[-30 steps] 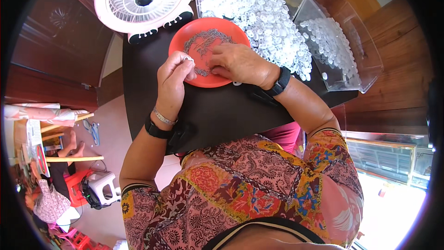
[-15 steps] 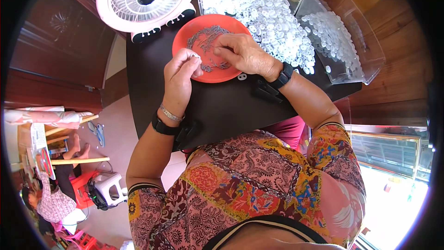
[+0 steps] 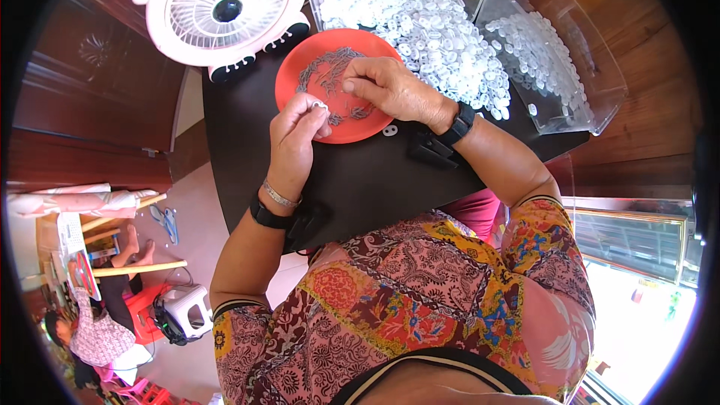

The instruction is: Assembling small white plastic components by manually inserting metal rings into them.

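Observation:
My left hand (image 3: 293, 137) is closed in a pinch around a small white plastic piece (image 3: 320, 105), held up at the near left edge of a red plate (image 3: 364, 130). Thin grey screws or nails (image 3: 311, 71) lie scattered in the plate; they are too small to tell which. Over the plate's right side, my right hand (image 3: 396, 90) has thumb and forefinger pressed together. Whatever sits between those fingertips is too small to make out. One loose white oval piece (image 3: 389, 130) with two holes lies on the dark table just beside the plate.
A large heap of white plastic pieces (image 3: 412, 15) spreads behind the plate. To its right, a clear bin (image 3: 600, 82) holds more of them. A pink fan (image 3: 225, 11) stands at the back left. Black table (image 3: 345, 187); a person (image 3: 105, 337) sits far left.
The view has shifted slightly, so the plate and fan appear a little lower and further left. Both hands keep nearly the same pinched poses, with the white piece still in my left fingers.

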Motion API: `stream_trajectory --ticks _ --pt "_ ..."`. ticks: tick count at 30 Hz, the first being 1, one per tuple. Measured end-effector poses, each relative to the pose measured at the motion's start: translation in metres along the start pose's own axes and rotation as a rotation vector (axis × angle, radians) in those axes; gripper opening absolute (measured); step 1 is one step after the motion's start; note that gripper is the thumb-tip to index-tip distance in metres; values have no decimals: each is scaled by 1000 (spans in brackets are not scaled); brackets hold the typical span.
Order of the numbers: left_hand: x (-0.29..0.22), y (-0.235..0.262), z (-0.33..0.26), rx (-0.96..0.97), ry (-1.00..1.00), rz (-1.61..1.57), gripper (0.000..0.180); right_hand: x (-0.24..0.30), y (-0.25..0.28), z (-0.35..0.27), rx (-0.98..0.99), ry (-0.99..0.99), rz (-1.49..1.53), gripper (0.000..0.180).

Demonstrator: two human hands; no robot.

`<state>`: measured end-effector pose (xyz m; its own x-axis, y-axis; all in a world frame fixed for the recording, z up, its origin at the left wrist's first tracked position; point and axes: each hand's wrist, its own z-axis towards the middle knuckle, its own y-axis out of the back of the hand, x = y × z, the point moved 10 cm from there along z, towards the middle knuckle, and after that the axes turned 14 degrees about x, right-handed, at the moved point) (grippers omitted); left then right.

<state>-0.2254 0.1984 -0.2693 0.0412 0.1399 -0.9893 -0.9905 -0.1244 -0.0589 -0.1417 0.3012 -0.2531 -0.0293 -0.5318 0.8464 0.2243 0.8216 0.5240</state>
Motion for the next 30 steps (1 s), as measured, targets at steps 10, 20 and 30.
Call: stream_trajectory --ticks 10,20,30 --pt "-3 0 13 -6 43 37 11 -3 19 6 -56 17 14 24" --pt "-5 -2 16 15 52 29 12 7 28 7 -59 -36 -172 38" --pt "5 0 10 7 70 38 13 -2 -1 5 10 25 379 23"
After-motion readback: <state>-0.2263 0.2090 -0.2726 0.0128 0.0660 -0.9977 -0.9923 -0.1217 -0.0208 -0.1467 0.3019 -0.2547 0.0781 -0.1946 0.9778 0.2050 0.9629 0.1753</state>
